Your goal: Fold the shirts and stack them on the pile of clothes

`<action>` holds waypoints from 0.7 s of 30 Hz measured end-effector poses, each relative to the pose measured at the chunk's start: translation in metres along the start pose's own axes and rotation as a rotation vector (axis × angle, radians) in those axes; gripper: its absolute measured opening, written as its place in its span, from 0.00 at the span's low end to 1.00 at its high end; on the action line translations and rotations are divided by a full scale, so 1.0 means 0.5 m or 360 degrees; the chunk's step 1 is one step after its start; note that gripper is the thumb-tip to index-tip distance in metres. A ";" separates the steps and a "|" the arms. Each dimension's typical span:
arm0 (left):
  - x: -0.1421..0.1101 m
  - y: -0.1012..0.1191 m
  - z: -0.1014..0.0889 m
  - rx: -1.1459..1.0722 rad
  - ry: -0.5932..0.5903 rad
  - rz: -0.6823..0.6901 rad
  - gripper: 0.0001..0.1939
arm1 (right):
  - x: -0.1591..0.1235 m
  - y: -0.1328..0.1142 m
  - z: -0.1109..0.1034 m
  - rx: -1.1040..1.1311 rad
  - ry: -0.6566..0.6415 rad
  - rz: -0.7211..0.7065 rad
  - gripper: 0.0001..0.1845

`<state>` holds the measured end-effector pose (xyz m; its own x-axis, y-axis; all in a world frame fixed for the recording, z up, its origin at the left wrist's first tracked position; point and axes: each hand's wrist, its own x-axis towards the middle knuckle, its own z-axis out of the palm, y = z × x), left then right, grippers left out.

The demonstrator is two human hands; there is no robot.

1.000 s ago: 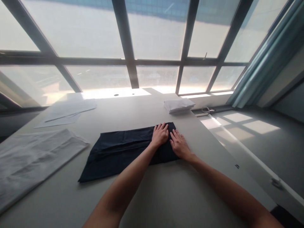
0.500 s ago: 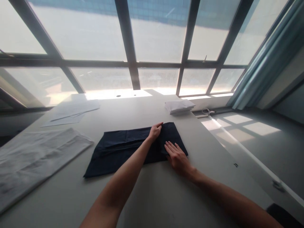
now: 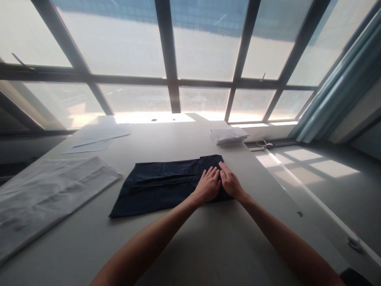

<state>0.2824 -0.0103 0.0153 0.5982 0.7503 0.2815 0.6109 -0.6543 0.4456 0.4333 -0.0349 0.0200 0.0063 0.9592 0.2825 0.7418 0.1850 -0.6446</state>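
- Resting left hand (image 3: 208, 184) on dark cloth (image 3: 162, 180) with slightly spread fingers, probably keeping the fold flat.
- Laying right hand (image 3: 230, 182) just beside with fingers together, probably steadying the end.

Single camera, worn on the head, facing forward and down over the tabletop (image 3: 190, 254). Close in: forearms (image 3: 157, 238) run up from the near edge of view, hands (image 3: 208, 186) a little beyond centre. Wide field; windows (image 3: 205, 43) span the far side, curtain (image 3: 336, 75) at far right, floor (image 3: 315, 174) on the right. Uprights lean outward at both sides.
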 end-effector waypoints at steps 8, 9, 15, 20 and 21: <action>-0.046 0.014 0.017 0.0340 -0.0062 -0.0013 0.35 | 0.142 0.044 0.050 -0.0600 -0.0488 0.0008 0.33; -0.046 0.014 0.017 0.0338 -0.0063 -0.0019 0.35 | 0.149 0.056 0.049 -0.0616 -0.0461 0.0048 0.33; -0.046 0.016 0.015 0.0293 -0.0073 -0.0069 0.34 | 0.185 0.111 0.014 -0.0591 -0.0320 0.0254 0.31; -0.041 0.008 0.009 0.0174 -0.0032 -0.0126 0.29 | 0.155 0.094 0.002 -0.0522 -0.0137 0.0270 0.32; -0.040 0.006 0.009 0.0166 -0.0025 -0.0128 0.29 | 0.134 0.088 0.004 -0.0490 -0.0146 0.0183 0.32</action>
<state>0.2746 -0.0276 0.0072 0.5528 0.7996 0.2348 0.7072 -0.5991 0.3754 0.4648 0.0378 0.0093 0.0516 0.9879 0.1462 0.9076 0.0147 -0.4196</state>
